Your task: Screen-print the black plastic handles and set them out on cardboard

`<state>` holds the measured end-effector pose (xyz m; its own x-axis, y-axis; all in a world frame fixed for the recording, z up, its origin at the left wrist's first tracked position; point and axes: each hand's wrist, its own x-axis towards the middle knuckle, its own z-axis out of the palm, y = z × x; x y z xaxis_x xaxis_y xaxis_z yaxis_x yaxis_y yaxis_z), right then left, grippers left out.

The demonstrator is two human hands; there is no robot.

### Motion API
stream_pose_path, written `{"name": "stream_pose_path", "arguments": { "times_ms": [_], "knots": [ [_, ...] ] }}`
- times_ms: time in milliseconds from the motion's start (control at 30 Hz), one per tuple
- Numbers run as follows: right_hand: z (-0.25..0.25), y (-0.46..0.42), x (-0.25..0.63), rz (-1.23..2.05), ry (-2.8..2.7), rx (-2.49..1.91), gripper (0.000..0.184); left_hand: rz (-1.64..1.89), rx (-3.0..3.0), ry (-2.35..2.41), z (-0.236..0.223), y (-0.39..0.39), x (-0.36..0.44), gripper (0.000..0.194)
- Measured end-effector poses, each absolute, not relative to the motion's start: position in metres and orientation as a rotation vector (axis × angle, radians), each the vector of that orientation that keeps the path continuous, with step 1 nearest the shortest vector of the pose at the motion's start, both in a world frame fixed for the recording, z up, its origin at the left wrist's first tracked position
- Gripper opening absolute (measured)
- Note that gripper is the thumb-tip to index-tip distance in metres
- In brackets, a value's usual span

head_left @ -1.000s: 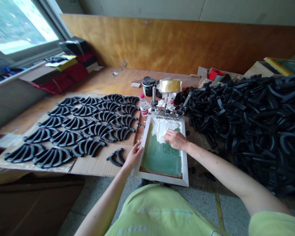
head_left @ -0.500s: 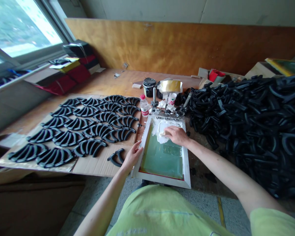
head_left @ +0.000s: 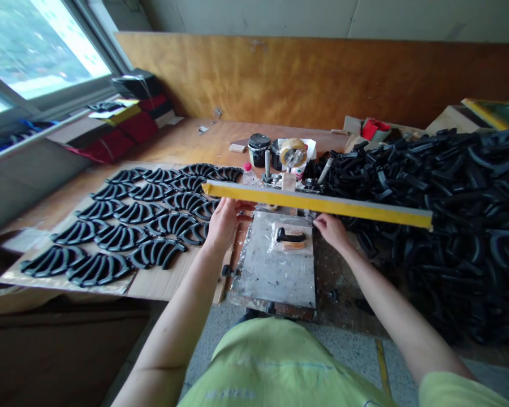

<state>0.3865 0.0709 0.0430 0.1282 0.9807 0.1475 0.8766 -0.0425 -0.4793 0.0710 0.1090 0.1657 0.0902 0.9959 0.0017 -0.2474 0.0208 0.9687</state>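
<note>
The printing screen frame [head_left: 322,204] is tilted up on its far hinge, so I see it edge-on as a long yellow bar. My left hand [head_left: 223,221] grips its left end from below. Under it lies the grey base plate [head_left: 280,271], with one small black curved part [head_left: 289,235] on a taped spot near its far end. My right hand [head_left: 330,229] rests at the plate's right edge just below the raised frame, with its fingers stretched toward that part and nothing in them.
Rows of black curved parts [head_left: 123,232] lie on cardboard [head_left: 169,282] to the left. A large heap of the same parts [head_left: 441,215] fills the right. Ink jars [head_left: 258,149], a tape roll [head_left: 293,151] and a small bottle [head_left: 248,172] stand behind the frame.
The screen, flat on the plate before, has swung up. My right hand left the white ink on the mesh and dropped to the plate's edge. My left hand rose with the frame.
</note>
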Motion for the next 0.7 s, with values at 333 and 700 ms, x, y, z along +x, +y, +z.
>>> {"name": "stream_pose_path", "arguments": {
  "times_ms": [333, 700],
  "knots": [
    [0.048, 0.021, 0.263, 0.226, -2.260, -1.600, 0.015, 0.543, 0.589, 1.060, 0.061, 0.016, 0.094, 0.044],
    [-0.002, 0.014, 0.463, 0.156, -1.769, -2.565, 0.032, 0.708, 0.512, 1.936, -0.041, -0.007, -0.091, 0.031]
  ]
}}
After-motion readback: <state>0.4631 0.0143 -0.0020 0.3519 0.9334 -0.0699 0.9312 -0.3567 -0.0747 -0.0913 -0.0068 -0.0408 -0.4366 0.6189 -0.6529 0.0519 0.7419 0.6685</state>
